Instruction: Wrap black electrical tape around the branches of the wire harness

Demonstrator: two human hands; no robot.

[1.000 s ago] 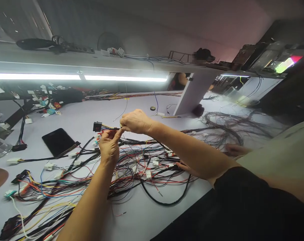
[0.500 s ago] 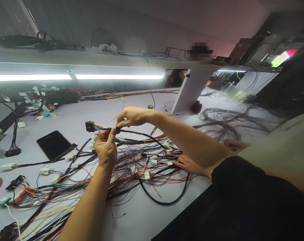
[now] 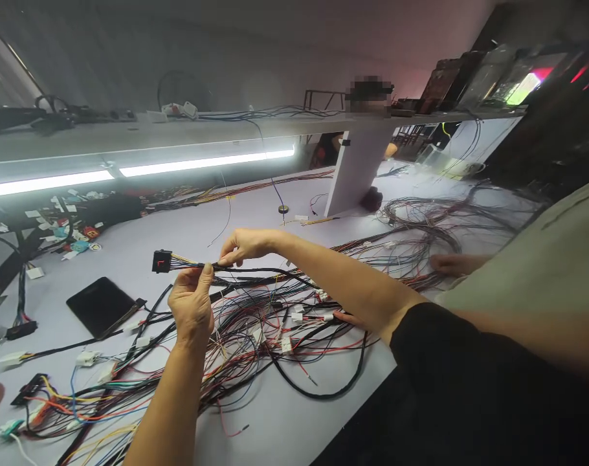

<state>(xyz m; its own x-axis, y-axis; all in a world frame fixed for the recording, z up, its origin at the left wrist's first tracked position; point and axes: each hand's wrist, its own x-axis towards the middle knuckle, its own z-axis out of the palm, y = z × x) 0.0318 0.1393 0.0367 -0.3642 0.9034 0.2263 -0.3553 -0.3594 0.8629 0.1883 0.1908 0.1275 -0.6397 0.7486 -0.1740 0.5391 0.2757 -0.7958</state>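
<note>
Held above the table is a wire harness branch wrapped in black, ending at the left in a black connector with a red mark. Bare coloured wires run between the connector and the wrapping. My left hand pinches the branch just behind those wires, thumb on top. Close beside it, my right hand grips the same branch with thumb and fingertips at the start of the wrapping. Whether tape is between the fingers cannot be made out. Below both hands spreads a tangle of wires with white connectors.
A black flat pouch-like object lies at left. Behind, a shelf carries a lit tube, and a white upright panel stands on the table. Another person's hand rests among loose wires at right.
My view has tilted and shifted slightly. Both hands keep their pinch on the harness branch, sitting a little lower and further left in view. The right hand's fingers have moved slightly.
</note>
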